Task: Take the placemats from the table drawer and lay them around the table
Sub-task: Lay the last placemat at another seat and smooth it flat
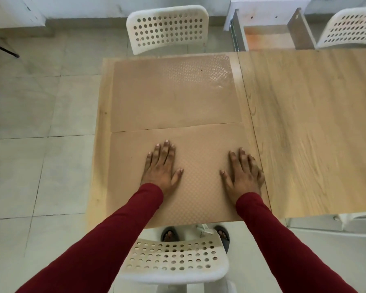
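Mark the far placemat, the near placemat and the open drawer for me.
far placemat (173, 96), head view, its bare middle.
near placemat (199, 187), head view, the patterned patch between the hands.
open drawer (266, 38), head view, its bare floor.

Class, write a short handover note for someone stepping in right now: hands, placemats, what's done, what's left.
Left hand and right hand: both flat, palms down, on the near placemat, gripping nothing.
Far placemat lies beyond it, edges meeting, in front of the far chair.
Drawer is open at the far side; no placemats visible inside.
Done: two places at this end.
Left: the bare table on the right.
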